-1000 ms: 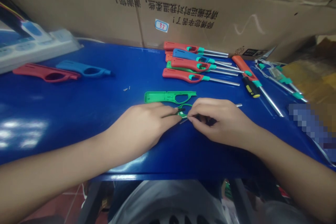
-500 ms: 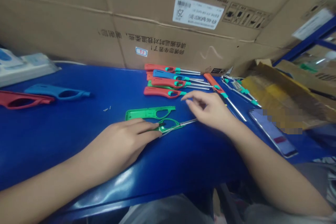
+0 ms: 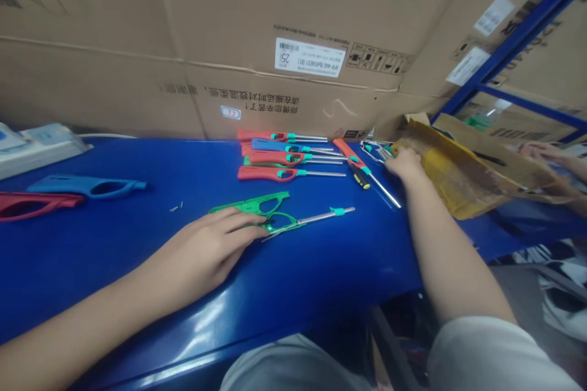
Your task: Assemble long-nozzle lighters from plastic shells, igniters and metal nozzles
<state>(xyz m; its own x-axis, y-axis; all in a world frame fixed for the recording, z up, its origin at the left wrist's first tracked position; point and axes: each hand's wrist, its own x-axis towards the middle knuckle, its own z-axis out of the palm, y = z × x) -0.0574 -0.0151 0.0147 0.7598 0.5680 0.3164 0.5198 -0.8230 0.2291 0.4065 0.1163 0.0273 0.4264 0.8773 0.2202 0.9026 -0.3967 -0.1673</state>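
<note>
Under the fingers of my left hand (image 3: 215,241) is a green half-casing of a gas lighter (image 3: 284,220), pressed to the table with finger and thumb closed on it. A metal lighter tube (image 3: 325,215) with a teal collar lies in that half and points right. Just behind it rests another green half-casing (image 3: 250,203), partly covered by my knuckles. My right hand (image 3: 406,165) reaches to the back right, at a small heap of lighter tubes and wires (image 3: 378,149) beside the cardboard box. Its fingers are curled down; what they hold, if anything, is hidden.
Several lighters (image 3: 270,173) lie stacked at the back. An orange lighter (image 3: 348,151) and a yellow-black screwdriver (image 3: 360,177) lie right of them. Blue (image 3: 87,185) and red casings (image 3: 36,203), plus tiny screws (image 3: 177,208), are left. An open carton (image 3: 449,171) stands right; another person's hand shows behind.
My right hand has moved away from the tube's end, back and right to the heap of tubes. My left hand stays on the green casing. The view has tilted up and turned right.
</note>
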